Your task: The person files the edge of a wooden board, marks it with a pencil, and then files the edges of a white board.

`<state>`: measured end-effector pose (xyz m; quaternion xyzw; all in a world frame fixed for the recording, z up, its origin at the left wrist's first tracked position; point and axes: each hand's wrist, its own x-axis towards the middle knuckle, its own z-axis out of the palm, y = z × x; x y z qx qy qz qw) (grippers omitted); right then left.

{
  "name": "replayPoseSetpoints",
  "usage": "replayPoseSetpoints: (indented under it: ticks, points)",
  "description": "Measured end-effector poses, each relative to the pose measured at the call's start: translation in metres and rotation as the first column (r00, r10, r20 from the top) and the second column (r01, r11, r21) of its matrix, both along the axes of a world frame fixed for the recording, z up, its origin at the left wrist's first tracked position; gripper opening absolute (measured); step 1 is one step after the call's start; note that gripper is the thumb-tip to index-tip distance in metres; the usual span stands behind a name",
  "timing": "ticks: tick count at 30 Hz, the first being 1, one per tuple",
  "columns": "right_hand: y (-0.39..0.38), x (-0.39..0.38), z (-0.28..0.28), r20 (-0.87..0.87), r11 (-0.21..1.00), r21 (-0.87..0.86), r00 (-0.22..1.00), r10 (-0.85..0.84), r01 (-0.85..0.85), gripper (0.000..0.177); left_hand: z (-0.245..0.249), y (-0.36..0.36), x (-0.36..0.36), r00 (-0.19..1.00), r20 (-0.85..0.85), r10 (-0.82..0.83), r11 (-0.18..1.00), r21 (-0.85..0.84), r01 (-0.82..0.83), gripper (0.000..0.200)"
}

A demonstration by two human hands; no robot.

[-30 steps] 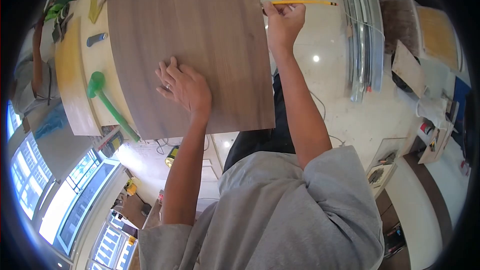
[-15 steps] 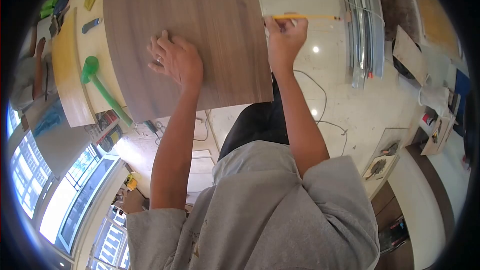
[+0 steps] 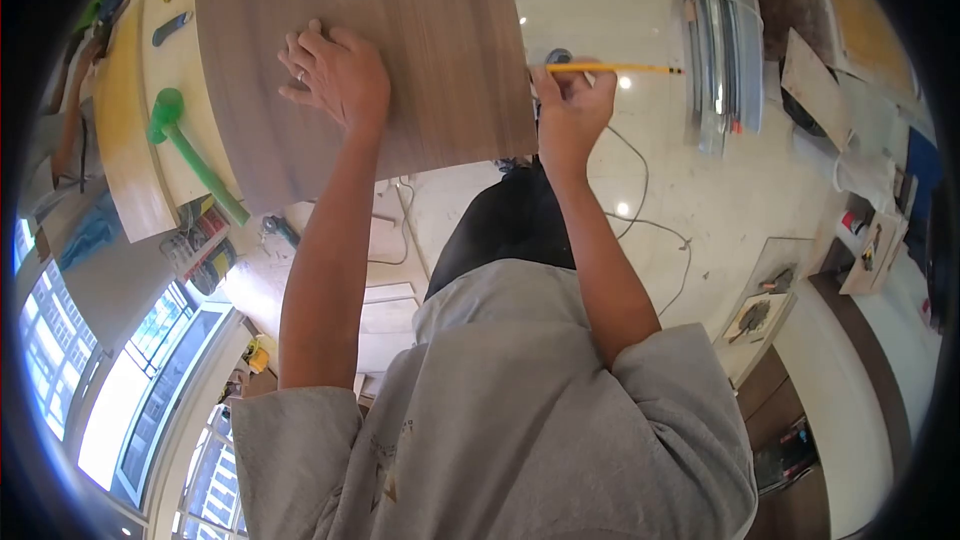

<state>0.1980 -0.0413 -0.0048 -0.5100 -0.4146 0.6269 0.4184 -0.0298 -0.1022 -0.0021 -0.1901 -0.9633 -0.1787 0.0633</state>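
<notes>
Far left, bright windows (image 3: 50, 345) and another person's arm (image 3: 72, 130). Then a pale wood table (image 3: 185, 65), flat and hard, with a green mallet (image 3: 205, 175) and maybe a blue knife (image 3: 172, 29). Next, on the table, the big brown board (image 3: 440, 60), near end by the black trousers (image 3: 505, 230). Looks stiff and a bit heavy, smooth on top, so maybe slippery. Best held by both long sides, away from the easy-to-chip corners. Flat on top, the left hand (image 3: 345, 80), fingers spread and a little bent. At the right edge, the right hand (image 3: 575, 130), pinching a yellow pencil (image 3: 630, 67). Farther right, shiny floor (image 3: 745, 185), a loose cord (image 3: 647, 180) and long tied strips (image 3: 718, 50).
</notes>
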Motion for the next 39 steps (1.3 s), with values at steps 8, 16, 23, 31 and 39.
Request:
replayPoseSetpoints:
  ticks: [8, 16, 23, 31, 39]
  points:
    - [-0.008, 0.008, 0.007, 0.082, 1.000, -0.001, 0.997, 0.011, -0.011, 0.043, 0.000, 0.000, -0.001, 1.000, -0.001, -0.010, 1.000, 0.007, 0.010, 0.046]
    - [-0.038, 0.038, 0.006, 0.002, 0.998, -0.063, 1.000, 0.025, -0.025, 0.044, -0.003, -0.004, -0.002, 0.999, -0.024, -0.049, 0.998, 0.025, 0.050, 0.048]
    - [-0.038, 0.038, 0.006, 0.069, 0.999, -0.048, 0.998, 0.008, -0.005, 0.045, -0.003, -0.005, -0.002, 0.999, -0.013, -0.050, 0.998, 0.032, 0.051, 0.050]
    - [-0.041, 0.040, 0.006, -0.051, 0.999, -0.051, 0.999, -0.013, 0.010, 0.044, -0.001, -0.005, -0.002, 0.998, -0.005, -0.070, 0.997, 0.036, 0.070, 0.050]
    - [-0.081, 0.091, 0.006, 0.101, 0.987, -0.153, 0.993, 0.058, -0.043, 0.045, -0.010, -0.007, -0.007, 0.997, -0.070, -0.037, 0.999, 0.009, 0.038, 0.053]
